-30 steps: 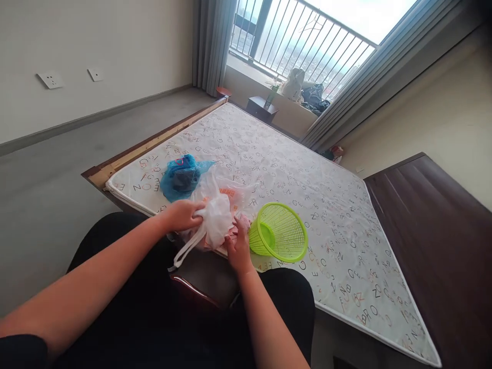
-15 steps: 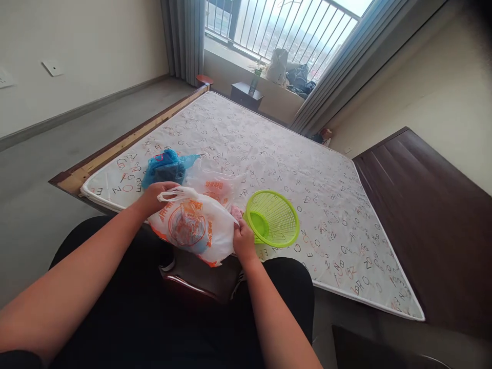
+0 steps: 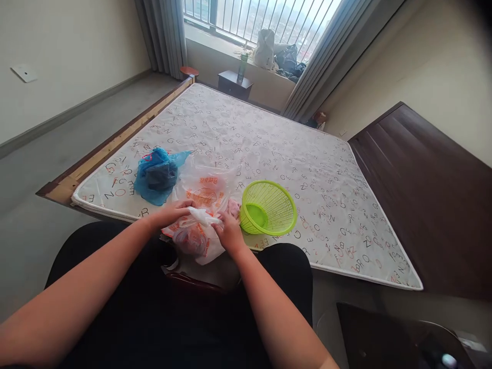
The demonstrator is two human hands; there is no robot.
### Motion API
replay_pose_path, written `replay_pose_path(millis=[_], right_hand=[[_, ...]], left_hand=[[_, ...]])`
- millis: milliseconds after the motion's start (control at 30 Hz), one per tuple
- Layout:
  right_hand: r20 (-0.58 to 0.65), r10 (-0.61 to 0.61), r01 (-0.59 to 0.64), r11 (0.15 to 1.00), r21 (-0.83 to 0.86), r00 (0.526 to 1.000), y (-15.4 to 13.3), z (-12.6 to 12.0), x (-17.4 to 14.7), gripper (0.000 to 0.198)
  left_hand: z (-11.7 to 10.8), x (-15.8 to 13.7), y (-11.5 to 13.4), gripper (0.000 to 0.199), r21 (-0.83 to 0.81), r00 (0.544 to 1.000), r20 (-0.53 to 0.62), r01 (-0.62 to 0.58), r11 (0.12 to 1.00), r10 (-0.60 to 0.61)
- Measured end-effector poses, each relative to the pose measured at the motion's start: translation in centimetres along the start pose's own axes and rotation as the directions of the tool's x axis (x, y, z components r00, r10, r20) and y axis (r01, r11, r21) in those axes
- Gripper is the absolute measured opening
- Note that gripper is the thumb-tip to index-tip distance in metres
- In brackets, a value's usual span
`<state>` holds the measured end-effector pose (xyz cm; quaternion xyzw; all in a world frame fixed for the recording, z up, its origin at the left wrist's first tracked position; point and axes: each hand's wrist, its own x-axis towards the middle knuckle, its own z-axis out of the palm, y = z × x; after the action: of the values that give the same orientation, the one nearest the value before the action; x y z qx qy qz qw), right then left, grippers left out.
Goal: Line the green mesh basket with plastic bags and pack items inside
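Observation:
A white plastic bag [image 3: 194,240] with orange print hangs over my lap at the mattress edge, its top gathered between both hands. My left hand [image 3: 171,212] pinches the bunched plastic on one side. On the other side my right hand [image 3: 230,233] grips it too. Behind it, a second clear bag [image 3: 207,179] with orange print lies on the mattress. Something pink [image 3: 232,207], like cloth, shows between that bag and a lime green plastic basket [image 3: 259,207], tipped with its mouth to the right. Left of the bags sits a blue plastic bag [image 3: 154,179] with something dark inside.
The letter-printed mattress [image 3: 246,133] reaches toward the window, with a wooden frame rail [image 3: 111,141] along its left and a dark headboard [image 3: 426,200] at right. A nightstand [image 3: 234,84] stands beyond. A dark, glossy piece of furniture [image 3: 376,338] is at lower right.
My hands have drawn closer together and gathered the white bag's top, which was spread wide between them before. The bag now hangs lower and narrower. The view has shifted slightly.

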<state>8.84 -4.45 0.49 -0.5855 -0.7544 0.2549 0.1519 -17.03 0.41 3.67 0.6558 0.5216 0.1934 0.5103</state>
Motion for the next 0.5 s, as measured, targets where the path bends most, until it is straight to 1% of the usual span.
replay_pose_path(millis=[33,67,133,167,200,233,267,300,333,367,433,467,500], right_hand=[[0.023,-0.007,0.006,1.000,0.021,1.000,0.1,0.1,0.1,0.039],[0.035,-0.012,0.011,1.000,0.028,0.999,0.2,0.2,0.2,0.032],[0.006,-0.018,0.018,0.999,0.040,1.000,0.3,0.1,0.3,0.027],[-0.019,-0.019,0.020,0.998,0.053,1.000,0.3,0.0,0.2,0.027],[-0.040,-0.018,0.021,0.997,0.069,0.999,0.2,-0.1,0.2,0.026],[-0.056,-0.012,0.017,0.996,0.087,0.998,0.1,-0.1,0.1,0.026],[-0.069,0.002,0.006,0.994,0.108,0.998,0.0,-0.2,0.0,0.026],[-0.086,0.024,-0.012,0.991,0.134,0.996,-0.1,-0.2,-0.1,0.027],[-0.108,0.050,-0.031,0.986,0.166,0.993,-0.1,-0.2,-0.2,0.027],[-0.142,0.076,-0.045,0.977,0.206,0.987,0.0,-0.2,-0.2,0.028],[-0.242,0.127,-0.046,0.948,0.315,0.962,0.2,-0.4,-0.2,0.029],[-0.297,0.151,-0.028,0.925,0.379,0.943,0.3,-0.6,-0.3,0.029],[-0.343,0.170,0.001,0.895,0.446,0.924,0.4,-0.9,-0.3,0.029]], left_hand=[[0.4,0.0,0.1,0.043,0.099,0.999,-0.013,-0.050,0.994,0.051],[0.8,0.0,0.3,0.050,0.201,0.992,-0.045,-0.109,0.973,0.121],[1.9,0.0,0.8,0.067,0.382,0.955,-0.085,-0.232,0.894,0.285],[2.6,0.0,1.0,0.073,0.449,0.935,-0.070,-0.281,0.848,0.347],[3.2,0.2,1.1,0.073,0.495,0.925,-0.029,-0.316,0.809,0.379],[3.8,0.4,1.2,0.066,0.522,0.925,0.024,-0.335,0.784,0.380],[4.1,0.7,1.2,0.057,0.538,0.931,0.062,-0.334,0.774,0.359],[4.2,1.1,1.1,0.046,0.550,0.942,0.072,-0.312,0.775,0.328],[4.1,1.4,1.0,0.037,0.557,0.953,0.052,-0.275,0.784,0.297],[3.6,1.6,0.8,0.032,0.557,0.963,0.006,-0.228,0.799,0.270],[2.1,1.8,0.6,0.035,0.518,0.959,-0.151,-0.128,0.846,0.238],[1.1,1.7,0.5,0.038,0.477,0.944,-0.245,-0.081,0.875,0.221],[0.1,1.5,0.5,0.041,0.423,0.919,-0.339,-0.041,0.905,0.201]])
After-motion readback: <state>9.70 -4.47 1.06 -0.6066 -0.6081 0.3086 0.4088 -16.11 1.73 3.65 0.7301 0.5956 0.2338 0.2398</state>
